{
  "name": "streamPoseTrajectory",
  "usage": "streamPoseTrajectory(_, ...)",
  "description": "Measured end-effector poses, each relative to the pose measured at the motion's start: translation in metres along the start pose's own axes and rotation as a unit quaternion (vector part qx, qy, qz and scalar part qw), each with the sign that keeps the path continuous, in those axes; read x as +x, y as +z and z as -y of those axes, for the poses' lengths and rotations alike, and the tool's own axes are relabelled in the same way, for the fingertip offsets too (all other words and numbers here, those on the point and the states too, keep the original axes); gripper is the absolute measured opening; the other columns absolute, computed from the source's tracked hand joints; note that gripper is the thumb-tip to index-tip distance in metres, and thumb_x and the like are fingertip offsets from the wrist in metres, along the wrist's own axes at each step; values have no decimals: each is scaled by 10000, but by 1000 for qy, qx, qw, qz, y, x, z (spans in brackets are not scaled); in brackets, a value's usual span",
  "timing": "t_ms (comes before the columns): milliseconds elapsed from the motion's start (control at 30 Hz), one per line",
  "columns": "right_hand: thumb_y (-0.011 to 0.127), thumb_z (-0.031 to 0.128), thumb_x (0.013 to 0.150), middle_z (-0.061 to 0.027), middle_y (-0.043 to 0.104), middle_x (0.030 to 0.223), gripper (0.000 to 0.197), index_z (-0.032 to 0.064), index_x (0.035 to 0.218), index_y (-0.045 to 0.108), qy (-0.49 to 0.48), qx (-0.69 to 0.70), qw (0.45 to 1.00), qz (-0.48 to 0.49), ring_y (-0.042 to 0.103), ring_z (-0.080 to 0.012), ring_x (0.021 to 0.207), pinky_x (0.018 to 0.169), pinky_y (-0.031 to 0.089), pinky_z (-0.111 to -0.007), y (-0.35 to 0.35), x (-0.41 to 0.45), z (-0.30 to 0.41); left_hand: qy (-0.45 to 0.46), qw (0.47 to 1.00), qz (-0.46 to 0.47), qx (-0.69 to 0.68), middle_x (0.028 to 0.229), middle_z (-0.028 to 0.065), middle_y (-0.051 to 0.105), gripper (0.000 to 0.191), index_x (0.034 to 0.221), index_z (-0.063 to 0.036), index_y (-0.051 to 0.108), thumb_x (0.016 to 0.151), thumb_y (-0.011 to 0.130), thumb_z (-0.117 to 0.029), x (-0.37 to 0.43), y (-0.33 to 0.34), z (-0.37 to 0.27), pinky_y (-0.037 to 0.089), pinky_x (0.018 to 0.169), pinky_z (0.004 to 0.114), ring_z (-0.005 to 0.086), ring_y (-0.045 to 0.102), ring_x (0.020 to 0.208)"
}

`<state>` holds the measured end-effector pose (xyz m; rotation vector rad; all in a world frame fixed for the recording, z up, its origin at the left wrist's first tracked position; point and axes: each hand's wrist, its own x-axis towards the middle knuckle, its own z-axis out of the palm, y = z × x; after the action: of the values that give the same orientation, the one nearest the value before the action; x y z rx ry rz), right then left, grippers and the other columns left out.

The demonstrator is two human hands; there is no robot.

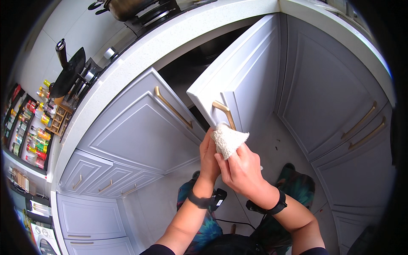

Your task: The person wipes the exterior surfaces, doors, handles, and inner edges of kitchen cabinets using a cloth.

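In my right hand (244, 167) is a white terry cloth (228, 140), bunched at the fingertips and held against the lower part of a brass-coloured handle (224, 111). That handle is on a grey cabinet door (251, 73) swung out from the cabinet. Close beside it, my left hand (209, 156) is at the door's lower free corner, its fingers partly hidden behind the cloth and the door edge. Whether it grips the door edge cannot be told. Both wrists wear black straps.
Left of the dark cabinet opening is another grey door (143, 127) with a brass-coloured handle, slightly ajar. A pale countertop (127, 67) curves above, bearing a gas stove, a pot (124, 9) and a black wok (68, 73). Further grey cabinets (328, 83) stand on the right.
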<state>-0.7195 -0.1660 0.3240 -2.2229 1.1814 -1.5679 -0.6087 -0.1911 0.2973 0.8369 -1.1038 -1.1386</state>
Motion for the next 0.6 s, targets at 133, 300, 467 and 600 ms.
streamPoseTrajectory(133,632,57,806,-205,571,911,291,-22,1079,571,29,41,999,-3,604,-378,712,567,504,-396,4,10,6,-10,1000,-1,5,1043,38,595,390,1157,-16,537,1005,392,-344,-3,-6,7,456,815,257,104,556,925)
streamPoseTrajectory(300,625,52,813,-196,563,834,229,-29,1022,577,16,62,997,-40,586,-374,610,519,488,-400,6,21,10,45,999,23,-9,1055,43,598,379,1171,-15,534,1003,386,-321,-3,-10,17,452,842,274,116,558,938)
streamPoseTrajectory(467,624,51,818,-185,551,762,207,-38,998,578,7,26,1000,-9,575,-361,570,491,476,-396,12,2,0,20,999,-7,49,1043,68,603,403,1128,-18,543,994,378,-359,0,-12,11,485,803,291,155,587,917)
streamPoseTrajectory(600,623,43,816,-177,522,702,143,-45,916,571,-11,28,999,-14,541,-350,525,458,450,-399,13,6,0,12,998,3,65,1046,67,600,423,1152,-25,527,1001,355,-381,-1,-11,11,473,833,284,154,582,935)
